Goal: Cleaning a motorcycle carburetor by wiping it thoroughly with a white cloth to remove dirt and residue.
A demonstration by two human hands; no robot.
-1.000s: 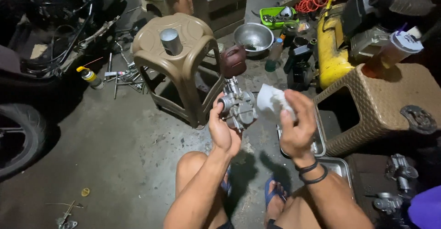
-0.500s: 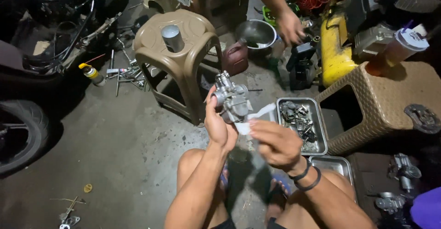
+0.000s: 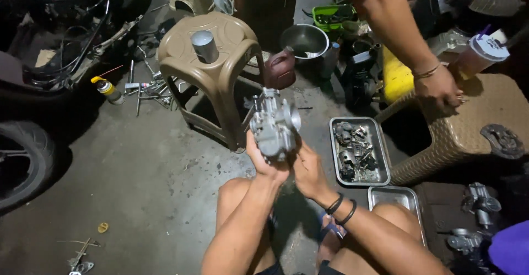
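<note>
Nearest: person's bare knees at bottom of frame, both forearms reaching up from them; right wrist w/ two black bands. Left hand (image 3: 263, 162) wrapped round the underside of a grey metal carburettor (image 3: 274, 123), gripping it, held up in mid-air over the concrete floor (image 3: 149, 187); right hand (image 3: 308, 170) just beside, fingers up against the carb's lower right side, touching; can't tell if it's truly gripping or only bracing, palm side hidden.

Just right of the hands: steel tray (image 3: 383, 167) on the floor w/ small metal parts in it; a second steel tray (image 3: 397, 198) nearer the right knee. Right edge: woven brown stool (image 3: 468, 126); a second person's hand (image 3: 441, 90) resting on its top, arm coming down from upper frame.

Behind the carb: tan plastic stool (image 3: 215, 54) w/ a short metal cylinder (image 3: 205, 46) standing on its seat. Left: scooter tyre (image 3: 22, 165), yellow-capped spray can (image 3: 106, 89), loose tools. Farther back: dark red jug (image 3: 281, 68), steel bowl (image 3: 305, 41), green tray (image 3: 333, 16), yellow tank (image 3: 397, 79).
</note>
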